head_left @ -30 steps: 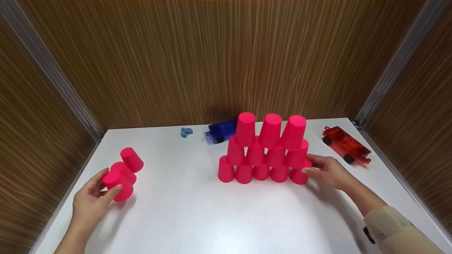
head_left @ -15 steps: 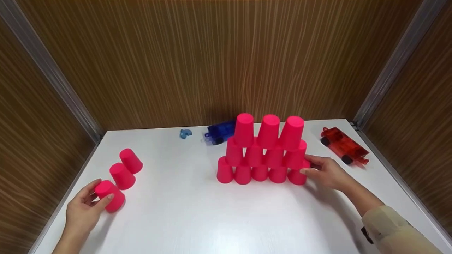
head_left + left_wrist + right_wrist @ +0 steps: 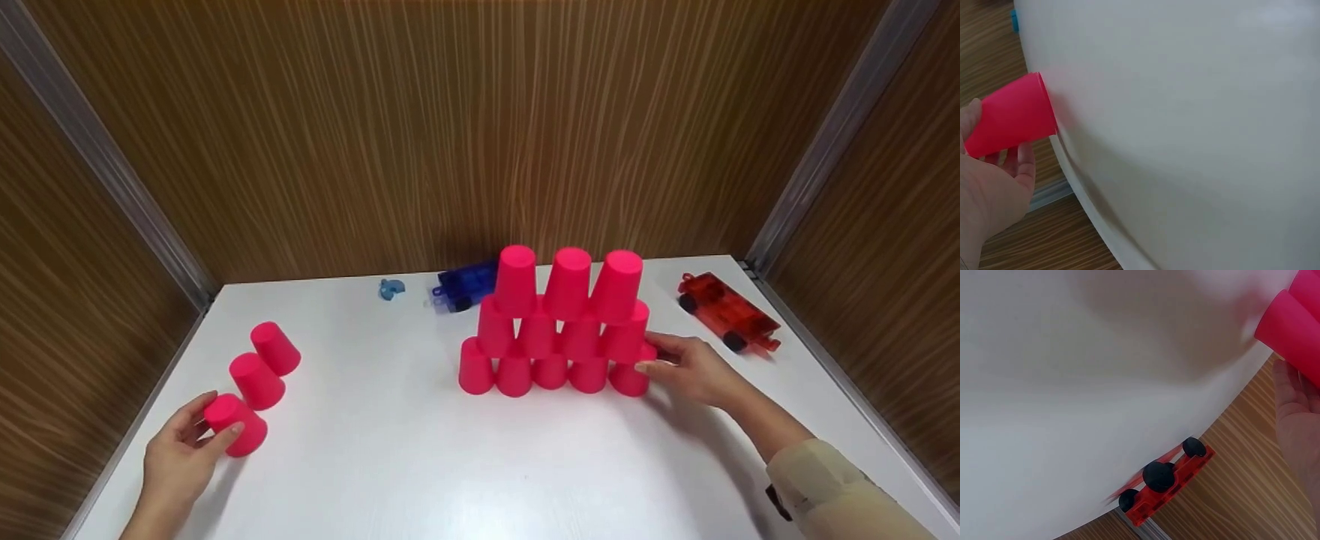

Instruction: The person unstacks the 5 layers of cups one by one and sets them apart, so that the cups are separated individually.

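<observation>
My left hand [image 3: 180, 454] grips an upside-down pink cup [image 3: 238, 429] at the left front of the table, thumb on the near side and fingers behind. In the left wrist view the same cup [image 3: 1016, 115] has its rim at the white tabletop. Two more upside-down cups, a middle one [image 3: 257, 382] and a far one [image 3: 276, 349], stand in a slanting row behind it. To the right rises a three-tier stack of pink cups [image 3: 562, 330], with three on top. My right hand [image 3: 697, 371] holds the bottom tier's rightmost cup [image 3: 628, 381] between thumb and fingers.
Behind the stack sits a blue translucent toy car base [image 3: 465, 285], partly hidden. A red one [image 3: 727, 311] lies at the back right, beyond my right hand. A small light-blue piece [image 3: 391, 289] is near the back edge. Wood-grain walls [image 3: 480, 135] enclose the table.
My left hand has brought its cup down and toward the near left, out of its overlap with the middle cup. My right hand stays at the stack's lower right.
</observation>
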Available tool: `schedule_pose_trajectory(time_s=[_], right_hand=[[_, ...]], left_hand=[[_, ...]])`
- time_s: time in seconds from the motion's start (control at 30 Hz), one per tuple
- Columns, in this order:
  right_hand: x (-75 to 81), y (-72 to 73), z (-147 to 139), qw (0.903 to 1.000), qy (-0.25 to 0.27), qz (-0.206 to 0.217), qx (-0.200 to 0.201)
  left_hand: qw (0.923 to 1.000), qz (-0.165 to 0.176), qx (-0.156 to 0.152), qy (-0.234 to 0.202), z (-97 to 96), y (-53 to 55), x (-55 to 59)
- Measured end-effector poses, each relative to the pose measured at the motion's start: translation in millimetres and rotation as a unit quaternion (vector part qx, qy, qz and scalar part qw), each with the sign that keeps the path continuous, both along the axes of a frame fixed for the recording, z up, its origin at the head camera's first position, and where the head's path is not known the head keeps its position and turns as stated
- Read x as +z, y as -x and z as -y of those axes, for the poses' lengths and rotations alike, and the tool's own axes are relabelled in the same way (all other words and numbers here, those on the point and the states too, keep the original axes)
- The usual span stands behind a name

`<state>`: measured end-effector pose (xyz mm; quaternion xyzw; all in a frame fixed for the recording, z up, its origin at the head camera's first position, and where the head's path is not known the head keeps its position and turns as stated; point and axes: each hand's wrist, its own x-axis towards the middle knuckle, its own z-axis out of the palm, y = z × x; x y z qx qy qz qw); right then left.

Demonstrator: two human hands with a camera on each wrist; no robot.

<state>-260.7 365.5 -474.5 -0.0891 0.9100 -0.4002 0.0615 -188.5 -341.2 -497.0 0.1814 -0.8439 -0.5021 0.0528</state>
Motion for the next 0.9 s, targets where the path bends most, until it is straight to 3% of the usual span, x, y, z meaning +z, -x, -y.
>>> schedule_pose_trajectory(time_s=[0.27,0.43,0.53,0.63,0.77,0.9], right_hand=[[-1.6,0.7,2,0.9999,0.006,0.008,0.004],[-2.6,1.7,3,0.9999,0.004,0.0,0.01],[-2.8,2.4,3,0.9999,0.003,0.0,0.013],[-2.3,2.6,2,0.9999,0.003,0.01,0.006],[0.0,2.0,1,0.9997,0.003,0.024,-0.003],[2.3,1.1,0,0.9994,0.002,0.033,-0.008]], left_hand=[[0.9999,-0.005,-0.006,-0.012,5.0,-4.6,-4.6],[0.9998,0.008,0.004,0.02,3.3,-4.7,6.6],[0.9989,-0.008,0.011,0.046,-4.2,-4.2,25.2],[0.9963,-0.055,-0.006,0.066,-15.2,-1.6,50.6],[0.9881,-0.124,-0.054,0.074,-36.7,6.3,85.8],[0.9754,-0.179,-0.111,0.065,-70.8,18.0,115.1]])
